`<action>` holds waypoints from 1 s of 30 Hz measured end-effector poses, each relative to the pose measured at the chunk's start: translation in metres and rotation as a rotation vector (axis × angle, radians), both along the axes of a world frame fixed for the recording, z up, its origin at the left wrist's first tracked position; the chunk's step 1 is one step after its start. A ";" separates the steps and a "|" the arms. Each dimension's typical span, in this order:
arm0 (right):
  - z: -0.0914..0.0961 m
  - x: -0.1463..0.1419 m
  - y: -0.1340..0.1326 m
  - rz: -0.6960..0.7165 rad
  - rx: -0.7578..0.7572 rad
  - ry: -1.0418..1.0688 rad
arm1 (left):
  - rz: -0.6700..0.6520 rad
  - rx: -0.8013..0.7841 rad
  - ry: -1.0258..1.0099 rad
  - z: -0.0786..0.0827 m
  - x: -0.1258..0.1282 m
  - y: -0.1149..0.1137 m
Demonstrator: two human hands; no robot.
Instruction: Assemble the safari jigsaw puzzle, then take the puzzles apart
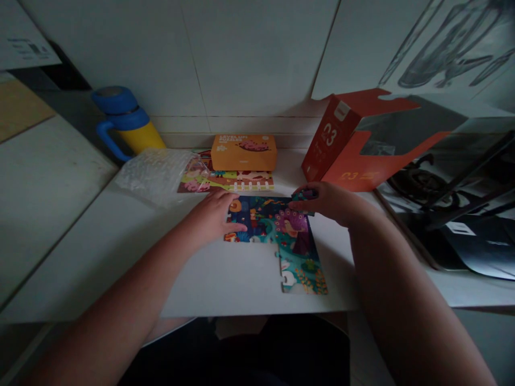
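Note:
A partly joined colourful jigsaw puzzle (pixel 281 236) lies on the white table (pixel 225 279), forming an L shape with a peacock picture. My left hand (pixel 213 217) rests flat on its left edge, fingers spread over the pieces. My right hand (pixel 325 201) pinches a small puzzle piece (pixel 303 194) at the puzzle's top right corner.
An orange puzzle box (pixel 243 152) sits on a finished puzzle (pixel 225 181) at the back. A clear plastic bag (pixel 155 171) lies left, with a blue and yellow jug (pixel 124 120) behind it. A red box (pixel 354 142) stands right, beside a black stove (pixel 450 214).

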State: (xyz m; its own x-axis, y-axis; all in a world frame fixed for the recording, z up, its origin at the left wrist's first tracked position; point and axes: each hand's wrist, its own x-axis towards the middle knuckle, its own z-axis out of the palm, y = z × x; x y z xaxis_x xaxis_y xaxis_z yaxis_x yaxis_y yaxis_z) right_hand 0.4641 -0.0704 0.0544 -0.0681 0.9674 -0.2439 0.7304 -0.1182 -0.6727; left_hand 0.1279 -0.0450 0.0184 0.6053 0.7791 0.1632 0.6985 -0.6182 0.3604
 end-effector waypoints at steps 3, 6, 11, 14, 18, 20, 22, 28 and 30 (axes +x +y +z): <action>-0.006 -0.006 0.002 0.005 0.029 0.036 | 0.007 -0.045 0.045 0.006 -0.012 0.004; -0.012 -0.014 0.004 0.004 0.067 0.004 | 0.027 -0.085 0.082 0.004 -0.017 0.008; -0.015 -0.026 0.004 -0.008 0.172 -0.065 | 0.107 -0.146 0.082 0.000 -0.015 0.014; -0.011 -0.037 -0.001 0.027 0.163 0.059 | 0.142 -0.219 0.044 -0.002 -0.012 0.018; -0.006 -0.052 -0.009 0.199 0.059 0.291 | 0.224 -0.292 -0.055 -0.007 -0.009 0.023; -0.005 -0.057 -0.011 0.253 0.019 0.288 | 0.261 -0.293 -0.103 -0.010 -0.009 0.024; -0.006 -0.060 -0.012 0.282 0.018 0.254 | 0.284 -0.277 -0.144 -0.012 -0.008 0.025; -0.008 -0.060 -0.010 0.280 -0.042 0.238 | 0.252 -0.262 -0.279 -0.017 -0.008 0.022; -0.008 -0.060 -0.010 0.272 -0.054 0.251 | 0.233 -0.288 -0.313 -0.019 -0.008 0.021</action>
State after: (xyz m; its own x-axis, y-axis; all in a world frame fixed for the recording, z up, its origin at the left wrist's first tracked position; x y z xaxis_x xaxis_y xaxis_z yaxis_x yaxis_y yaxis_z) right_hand 0.4044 -0.0806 0.0466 -0.3853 0.8918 -0.2373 0.5535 0.0176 -0.8327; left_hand 0.1197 -0.0238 -0.0002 0.3659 0.9282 0.0677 0.6372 -0.3029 0.7087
